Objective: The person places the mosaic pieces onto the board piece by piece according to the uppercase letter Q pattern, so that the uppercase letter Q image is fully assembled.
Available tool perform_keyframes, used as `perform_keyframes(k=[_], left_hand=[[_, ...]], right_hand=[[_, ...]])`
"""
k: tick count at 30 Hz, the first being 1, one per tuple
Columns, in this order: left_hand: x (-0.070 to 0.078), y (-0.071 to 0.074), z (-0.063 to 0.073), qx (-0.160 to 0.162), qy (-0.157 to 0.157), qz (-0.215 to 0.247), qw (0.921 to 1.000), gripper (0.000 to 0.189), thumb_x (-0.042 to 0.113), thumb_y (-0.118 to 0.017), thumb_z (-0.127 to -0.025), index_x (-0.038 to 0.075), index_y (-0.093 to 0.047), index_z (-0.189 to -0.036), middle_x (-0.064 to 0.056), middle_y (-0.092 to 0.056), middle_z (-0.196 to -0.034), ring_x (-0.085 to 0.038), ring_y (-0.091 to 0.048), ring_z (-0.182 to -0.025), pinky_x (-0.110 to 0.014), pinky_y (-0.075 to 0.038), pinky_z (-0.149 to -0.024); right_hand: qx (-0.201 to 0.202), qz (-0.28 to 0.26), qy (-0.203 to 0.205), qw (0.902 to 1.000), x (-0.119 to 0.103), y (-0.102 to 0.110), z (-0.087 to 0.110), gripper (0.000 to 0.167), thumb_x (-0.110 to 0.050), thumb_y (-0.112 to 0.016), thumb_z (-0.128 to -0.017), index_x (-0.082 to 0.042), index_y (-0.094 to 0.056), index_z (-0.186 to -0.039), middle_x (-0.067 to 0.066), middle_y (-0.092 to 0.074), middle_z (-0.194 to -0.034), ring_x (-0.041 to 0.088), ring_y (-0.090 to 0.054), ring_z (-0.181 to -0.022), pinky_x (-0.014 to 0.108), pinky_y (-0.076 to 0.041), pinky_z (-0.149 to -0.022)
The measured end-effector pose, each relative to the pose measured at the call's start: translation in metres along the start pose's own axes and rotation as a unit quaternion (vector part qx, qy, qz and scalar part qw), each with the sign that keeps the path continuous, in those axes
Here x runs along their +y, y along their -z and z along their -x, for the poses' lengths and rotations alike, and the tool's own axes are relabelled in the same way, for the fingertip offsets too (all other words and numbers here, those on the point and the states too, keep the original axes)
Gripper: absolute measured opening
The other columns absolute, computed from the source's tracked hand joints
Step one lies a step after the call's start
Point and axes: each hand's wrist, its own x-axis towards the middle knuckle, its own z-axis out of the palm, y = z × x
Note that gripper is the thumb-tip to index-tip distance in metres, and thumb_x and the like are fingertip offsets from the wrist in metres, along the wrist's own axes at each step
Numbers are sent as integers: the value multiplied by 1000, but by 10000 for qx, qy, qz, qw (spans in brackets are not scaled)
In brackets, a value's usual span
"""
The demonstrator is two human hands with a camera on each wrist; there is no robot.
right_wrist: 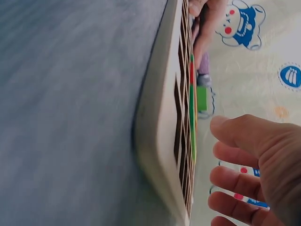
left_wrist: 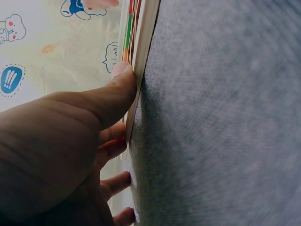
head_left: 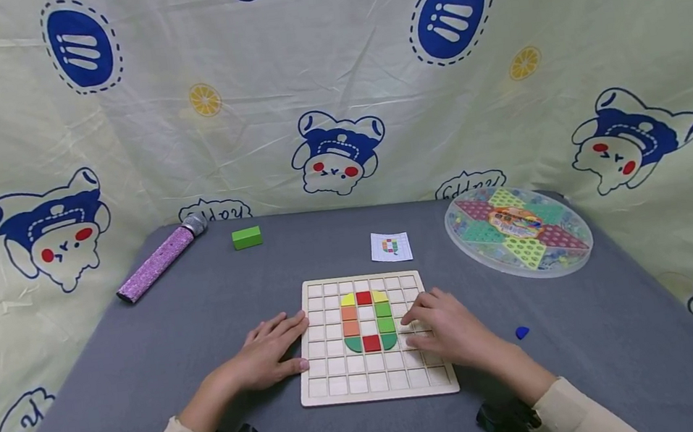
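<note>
A square wooden grid board (head_left: pixel 336 387) lies on the table. Coloured tiles form a ring in its cells: red squares (head_left: pixel 371 343) at top and bottom, orange squares (head_left: pixel 351 328) on the left, green squares (head_left: pixel 385 325) on the right, yellow and dark green rounded pieces at the corners. My left hand (head_left: pixel 263 356) lies with fingers spread along the board's left edge; its thumb (left_wrist: pixel 123 77) touches the rim in the left wrist view. Over the board's right side is my right hand (head_left: pixel 450 331), fingers loosely bent, nothing between them. In the right wrist view its fingertips (right_wrist: pixel 220 149) stand apart from the board.
A small card (head_left: pixel 391 247) with a printed coloured pattern lies behind the board. Back right is a round Chinese checkers board (head_left: pixel 547 220). A blue piece (head_left: pixel 522 332) sits right of my hand. Back left are a green block (head_left: pixel 247 238) and a glittery purple microphone (head_left: pixel 158 261).
</note>
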Motion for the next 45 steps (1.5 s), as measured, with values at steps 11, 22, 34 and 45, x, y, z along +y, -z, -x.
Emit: perform_keyframes(k=[11, 22, 34, 45], left_hand=[[0, 0, 2, 19, -59, 29, 10000, 71, 42, -56, -93, 12, -27, -150, -7, -26, -157, -37, -15, -146, -64, -11, -110], [0, -1, 2, 61, -84, 18, 9999, 70, 41, -56, -92, 12, -28, -149, -7, -26, -157, -37, -15, -145, -65, -12, -110], [1, 0, 2, 56, -140, 37, 9999, 70, 40, -56, -93, 11, -28, -149, -8, -26, -157, -38, -15, -145, -66, -11, -110], [2, 0, 1, 49, -107, 8, 9999, 70, 41, -56, -93, 12, -28, -150, -7, -25, -157, -37, -15, -146, -65, -11, -110]], right_hand=[[148, 423, -752, 9962, 33, 19, 37, 24, -29, -80, -74, -17, -72, -93, -4, -58, -90, 16, -50, -87, 39, -40, -75], [238, 769, -1492, 9855, 64, 32, 69, 27, -29, -80, -73, -13, -72, -93, 2, -62, -89, 22, -51, -83, 43, -39, -71], [-149, 773, -1989, 9769, 82, 40, 89, 27, -31, -77, -75, -12, -71, -94, 7, -63, -93, 25, -52, -83, 43, -39, -67], [-83, 734, -2033, 9763, 89, 40, 98, 27, -30, -77, -74, -12, -71, -93, 7, -63, -90, 24, -51, -80, 42, -38, -65]])
